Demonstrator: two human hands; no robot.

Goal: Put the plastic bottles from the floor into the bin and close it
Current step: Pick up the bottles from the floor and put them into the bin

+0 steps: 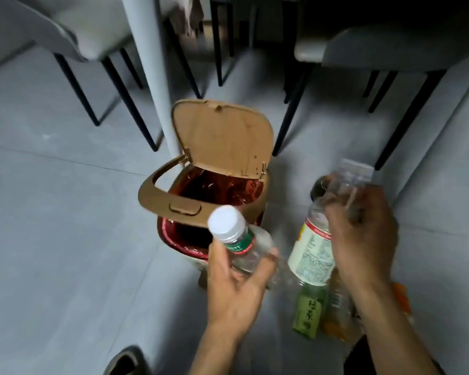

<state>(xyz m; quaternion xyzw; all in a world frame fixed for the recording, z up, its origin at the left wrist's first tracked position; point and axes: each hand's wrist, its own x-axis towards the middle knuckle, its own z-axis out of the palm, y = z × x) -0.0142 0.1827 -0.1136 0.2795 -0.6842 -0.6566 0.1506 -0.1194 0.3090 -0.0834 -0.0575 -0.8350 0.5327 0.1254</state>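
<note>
Tan bin [257, 209] standing on grey floor [52, 239] at frame centre, lid [222, 136] tilting up open at 12 o'clock, red liner [222, 188] showing inside. Left hand [236, 288] at 6 o'clock gripping clear white-capped bottle [238, 239], cap pointing toward bin. Right hand [363, 234] at 3 o'clock closing around two clear bottles [312, 255]. More bottles [309, 309] lying on floor at 5 o'clock, under right forearm. Chair legs [130, 104] standing behind bin.

Grey tiled floor [52, 239]; grey chairs [73, 31] on thin black legs, a white table leg [157, 85]; beyond, perhaps dim.
</note>
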